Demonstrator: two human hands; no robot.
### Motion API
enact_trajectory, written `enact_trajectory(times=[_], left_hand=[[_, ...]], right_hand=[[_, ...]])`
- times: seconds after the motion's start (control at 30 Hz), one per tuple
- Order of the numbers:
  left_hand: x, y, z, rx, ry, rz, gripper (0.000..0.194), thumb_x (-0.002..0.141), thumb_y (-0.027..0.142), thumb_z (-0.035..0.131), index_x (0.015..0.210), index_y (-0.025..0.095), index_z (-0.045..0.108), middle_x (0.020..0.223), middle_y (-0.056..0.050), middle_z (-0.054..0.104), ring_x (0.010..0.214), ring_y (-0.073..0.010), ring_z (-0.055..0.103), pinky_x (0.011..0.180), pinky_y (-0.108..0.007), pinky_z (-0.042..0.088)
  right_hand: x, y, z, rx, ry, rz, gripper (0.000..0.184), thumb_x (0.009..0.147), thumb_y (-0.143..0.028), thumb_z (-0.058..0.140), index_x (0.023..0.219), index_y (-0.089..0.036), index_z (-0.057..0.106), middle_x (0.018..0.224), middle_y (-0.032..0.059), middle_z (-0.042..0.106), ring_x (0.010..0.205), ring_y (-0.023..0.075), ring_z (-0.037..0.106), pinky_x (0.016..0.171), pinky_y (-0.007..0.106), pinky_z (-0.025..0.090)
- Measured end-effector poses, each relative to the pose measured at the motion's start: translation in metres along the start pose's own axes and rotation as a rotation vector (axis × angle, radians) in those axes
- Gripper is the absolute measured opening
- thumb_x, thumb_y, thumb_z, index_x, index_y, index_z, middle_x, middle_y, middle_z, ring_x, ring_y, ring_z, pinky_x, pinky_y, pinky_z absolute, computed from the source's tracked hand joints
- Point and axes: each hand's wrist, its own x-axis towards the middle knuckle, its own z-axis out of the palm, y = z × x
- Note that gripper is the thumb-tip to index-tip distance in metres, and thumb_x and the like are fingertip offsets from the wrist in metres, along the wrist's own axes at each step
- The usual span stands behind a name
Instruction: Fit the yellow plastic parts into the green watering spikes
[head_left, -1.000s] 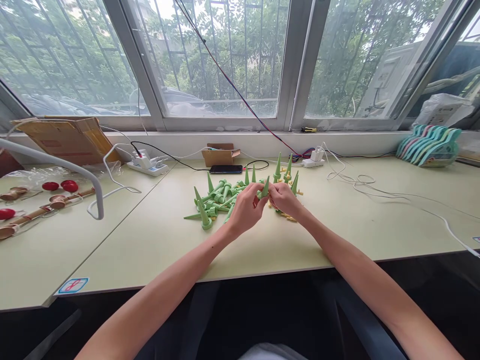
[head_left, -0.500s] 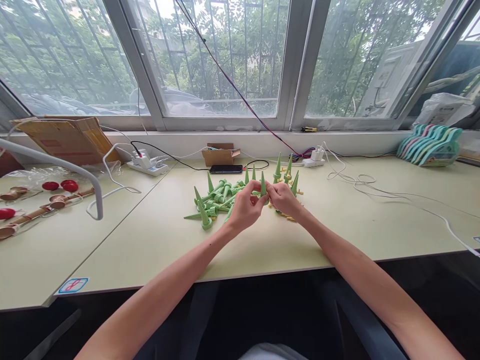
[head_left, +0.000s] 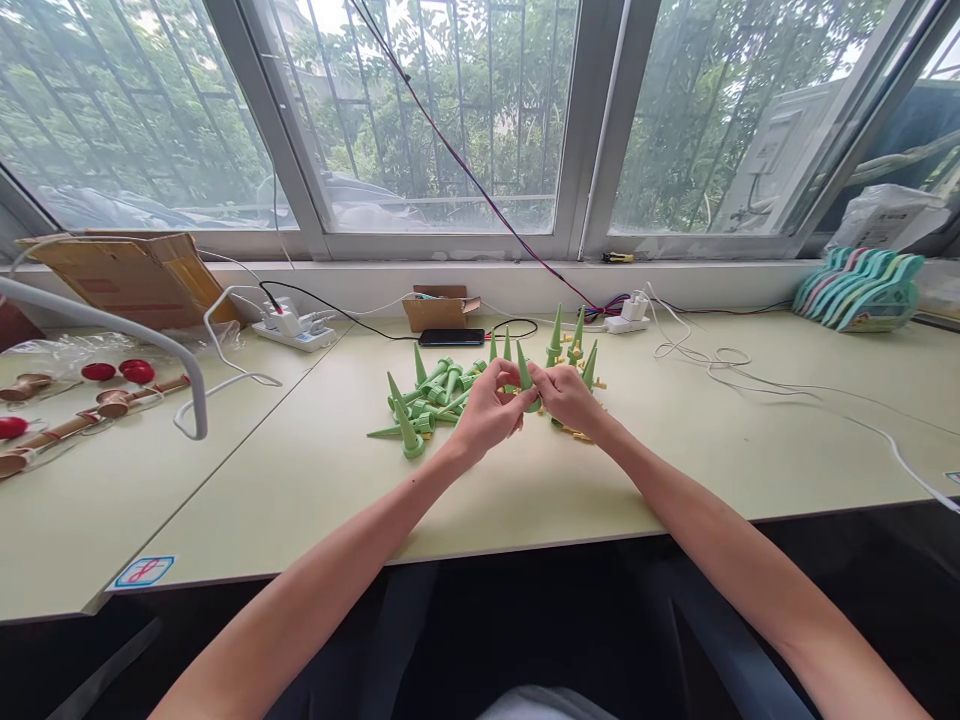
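Above the table, a green plant-watering spike (head_left: 523, 366) stands point up between my two hands. My left hand (head_left: 491, 405) pinches it from the left, with thumb and fingers around its lower part. My right hand (head_left: 566, 393) is closed against the same spike from the right; its fingertips hide whatever small part may be there. Left of my hands lies a heap of green spikes (head_left: 439, 390), with one spike (head_left: 407, 430) upright at its front. Beyond my right hand stand several spikes (head_left: 555, 338) with yellow valves (head_left: 598, 384) on them.
A black phone (head_left: 451, 338) and a small open cardboard box (head_left: 436, 310) are behind the heap. Power strips (head_left: 296, 330) and white cables (head_left: 727, 360) lie along the back. Wooden toys with red balls (head_left: 137, 371) are at left, teal hangers (head_left: 859, 290) at far right.
The held spike has tilted slightly to the left, and my left fingers have shifted a little around it. My right hand stays nearly in place.
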Motion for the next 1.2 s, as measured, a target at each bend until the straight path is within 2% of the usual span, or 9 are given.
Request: enact_trajectory(times=[0.23, 0.4, 0.53, 0.8, 0.97, 1.2], left_hand=[[0.0038, -0.0058, -0.0006, -0.114, 0.010, -0.045, 0.044, 0.072, 0.045, 0.078, 0.086, 0.021, 0.044, 0.080, 0.006, 0.054, 0.038, -0.0018, 0.046, 0.033, -0.019, 0.029], [0.0060, -0.0034, -0.0021, -0.334, -0.006, -0.211, 0.049, 0.065, 0.038, 0.085, 0.085, 0.020, 0.045, 0.065, 0.008, 0.047, 0.039, -0.0019, 0.042, 0.038, -0.018, 0.029], [0.0071, 0.0012, -0.0044, -0.457, -0.021, -0.348, 0.048, 0.064, 0.028, 0.087, 0.085, 0.019, 0.045, 0.059, 0.009, 0.044, 0.041, -0.0004, 0.038, 0.041, -0.015, 0.026], [0.0097, 0.0026, -0.0079, -0.630, -0.071, -0.460, 0.038, 0.067, 0.012, 0.081, 0.084, 0.017, 0.048, 0.057, 0.009, 0.043, 0.039, 0.0010, 0.033, 0.038, -0.014, 0.024], [0.0091, 0.0027, -0.0082, -0.606, -0.086, -0.448, 0.039, 0.067, 0.015, 0.083, 0.083, 0.017, 0.047, 0.056, 0.010, 0.037, 0.039, 0.0008, 0.032, 0.038, -0.014, 0.024], [0.0068, -0.0010, -0.0072, -0.381, -0.075, -0.263, 0.044, 0.068, 0.035, 0.084, 0.089, 0.021, 0.047, 0.064, 0.008, 0.045, 0.040, -0.0010, 0.037, 0.039, -0.017, 0.026]], right_hand=[[-0.0002, -0.0009, -0.0006, -0.022, 0.014, -0.034, 0.063, 0.096, -0.062, 0.030, 0.049, -0.020, 0.030, 0.045, -0.0034, 0.030, 0.046, 0.0088, 0.027, 0.050, 0.028, 0.024], [-0.0005, 0.0000, -0.0003, -0.017, 0.021, -0.068, 0.058, 0.097, -0.057, 0.032, 0.054, -0.021, 0.023, 0.049, -0.0045, 0.022, 0.049, 0.0088, 0.021, 0.051, 0.028, 0.022], [-0.0004, 0.0029, 0.0010, -0.030, 0.018, -0.088, 0.057, 0.098, -0.055, 0.032, 0.055, -0.021, 0.022, 0.050, -0.0046, 0.022, 0.050, 0.0088, 0.020, 0.051, 0.028, 0.022], [-0.0009, 0.0017, 0.0010, -0.026, 0.029, -0.094, 0.057, 0.098, -0.057, 0.030, 0.056, -0.021, 0.020, 0.051, -0.0047, 0.020, 0.050, 0.0087, 0.019, 0.050, 0.028, 0.020], [-0.0015, 0.0007, 0.0011, -0.010, 0.030, -0.093, 0.057, 0.098, -0.059, 0.030, 0.057, -0.022, 0.019, 0.052, -0.0045, 0.020, 0.051, 0.0092, 0.019, 0.050, 0.028, 0.020], [-0.0015, 0.0009, 0.0011, 0.018, 0.005, -0.083, 0.058, 0.098, -0.060, 0.030, 0.056, -0.021, 0.023, 0.051, -0.0045, 0.023, 0.050, 0.0089, 0.021, 0.050, 0.028, 0.021]])
